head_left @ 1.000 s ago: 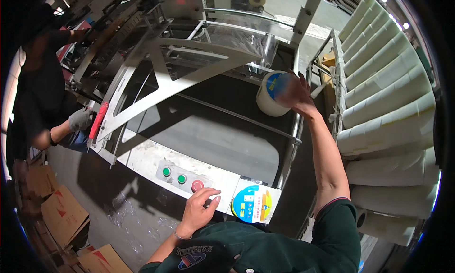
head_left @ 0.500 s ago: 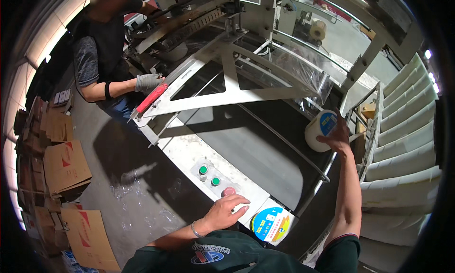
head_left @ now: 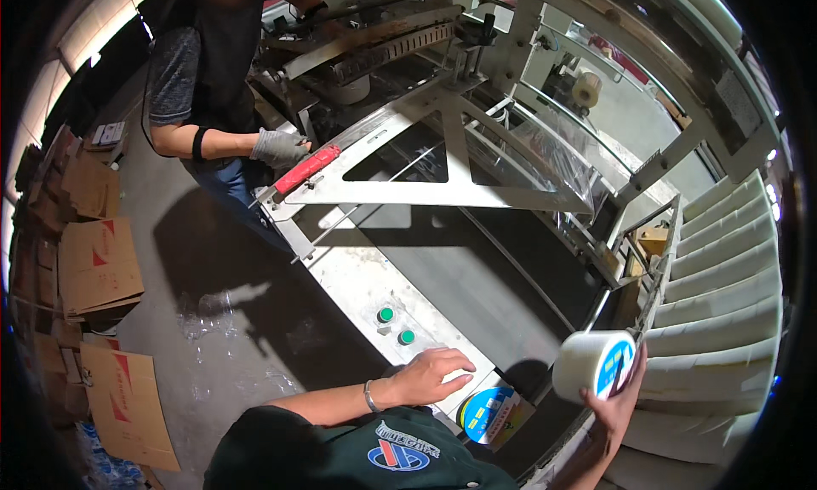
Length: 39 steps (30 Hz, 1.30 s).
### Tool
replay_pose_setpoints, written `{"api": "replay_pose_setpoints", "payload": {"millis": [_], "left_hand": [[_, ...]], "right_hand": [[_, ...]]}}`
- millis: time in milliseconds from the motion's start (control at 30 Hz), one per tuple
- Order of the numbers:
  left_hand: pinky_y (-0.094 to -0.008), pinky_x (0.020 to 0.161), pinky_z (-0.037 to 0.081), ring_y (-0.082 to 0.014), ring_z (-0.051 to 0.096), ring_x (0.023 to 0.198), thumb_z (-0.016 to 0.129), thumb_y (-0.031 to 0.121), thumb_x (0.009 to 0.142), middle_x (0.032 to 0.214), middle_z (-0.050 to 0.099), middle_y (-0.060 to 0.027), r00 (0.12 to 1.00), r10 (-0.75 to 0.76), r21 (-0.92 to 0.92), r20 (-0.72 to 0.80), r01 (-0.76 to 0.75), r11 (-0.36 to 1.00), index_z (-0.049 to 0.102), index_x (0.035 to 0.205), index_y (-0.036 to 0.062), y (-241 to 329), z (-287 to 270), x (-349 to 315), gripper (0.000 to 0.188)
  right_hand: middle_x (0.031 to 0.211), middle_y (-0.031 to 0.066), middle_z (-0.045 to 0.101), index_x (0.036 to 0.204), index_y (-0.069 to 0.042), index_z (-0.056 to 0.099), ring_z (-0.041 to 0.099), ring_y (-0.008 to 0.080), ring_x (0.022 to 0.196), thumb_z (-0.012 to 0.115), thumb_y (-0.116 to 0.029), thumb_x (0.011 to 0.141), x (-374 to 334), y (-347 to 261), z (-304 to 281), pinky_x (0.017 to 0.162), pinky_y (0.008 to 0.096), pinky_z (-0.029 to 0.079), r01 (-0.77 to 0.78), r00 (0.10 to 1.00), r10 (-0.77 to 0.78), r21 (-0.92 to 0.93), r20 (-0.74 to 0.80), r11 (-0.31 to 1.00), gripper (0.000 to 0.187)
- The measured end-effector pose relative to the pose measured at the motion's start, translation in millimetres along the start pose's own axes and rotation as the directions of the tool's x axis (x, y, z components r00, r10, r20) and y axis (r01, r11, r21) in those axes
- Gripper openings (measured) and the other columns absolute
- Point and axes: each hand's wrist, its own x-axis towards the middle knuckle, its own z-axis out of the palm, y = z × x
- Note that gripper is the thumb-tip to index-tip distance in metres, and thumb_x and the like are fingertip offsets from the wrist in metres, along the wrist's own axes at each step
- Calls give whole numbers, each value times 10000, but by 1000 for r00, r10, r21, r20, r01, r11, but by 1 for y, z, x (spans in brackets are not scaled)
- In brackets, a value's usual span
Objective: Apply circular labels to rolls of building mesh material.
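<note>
My right hand (head_left: 619, 405) grips a thick white roll (head_left: 580, 366) with a round blue label on its end, fingers round the labelled side. The roll is held above the near right corner of the machine, and I cannot tell what it is wound from. My left hand (head_left: 432, 377), fingers loosely bent and apart, lies over the near end of the white control panel (head_left: 362, 273). Two green buttons (head_left: 385, 315) show just beyond it. Close by my left hand, on the machine's corner, are round blue-and-yellow labels (head_left: 489, 413).
A dark conveyor belt (head_left: 451, 260) runs under a triangular metal frame (head_left: 477, 197). At the far left a co-worker's gloved hand (head_left: 281, 148) is at the red handle (head_left: 308, 168). White padded slats (head_left: 723, 298) stand at right; cardboard boxes (head_left: 98, 264) lie at left.
My right hand has brought the roll nearer to me, away from the far side of the belt. My left hand now covers the red button that showed before.
</note>
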Motion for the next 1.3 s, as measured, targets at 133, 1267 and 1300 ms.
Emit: {"api": "replay_pose_setpoints", "payload": {"millis": [133, 1267, 1300], "left_hand": [[-400, 876, 537, -324, 680, 1007, 675, 164, 953, 1053, 705, -160, 998, 45, -20, 42, -44, 999, 705, 1082, 12, -9, -9, 1, 202], [-392, 891, 549, -308, 699, 1019, 705, 154, 932, 1059, 722, -146, 976, 161, -117, 149, -144, 983, 700, 1077, 18, 130, 167, -101, 200], [-391, 891, 548, -306, 699, 1020, 705, 156, 931, 1061, 722, -144, 976, 159, -114, 148, -143, 983, 700, 1077, 19, 132, 167, -103, 200]], "right_hand": [[1570, 201, 330, 1627, -56, 149, 387, 320, 1427, 936, -231, 480, -69, -23, -8, 1194, 461, 324, -125, 989, 118, -83, -92, 989, 1402], [1468, 191, 393, 1605, -112, 285, 464, 335, 1346, 935, -166, 402, -248, -21, -134, 1156, 460, 385, -142, 979, 120, -128, -165, 982, 1368], [1468, 192, 393, 1604, -112, 286, 463, 336, 1346, 936, -167, 401, -249, -21, -135, 1155, 459, 386, -139, 980, 113, -159, -165, 977, 1369]]}}
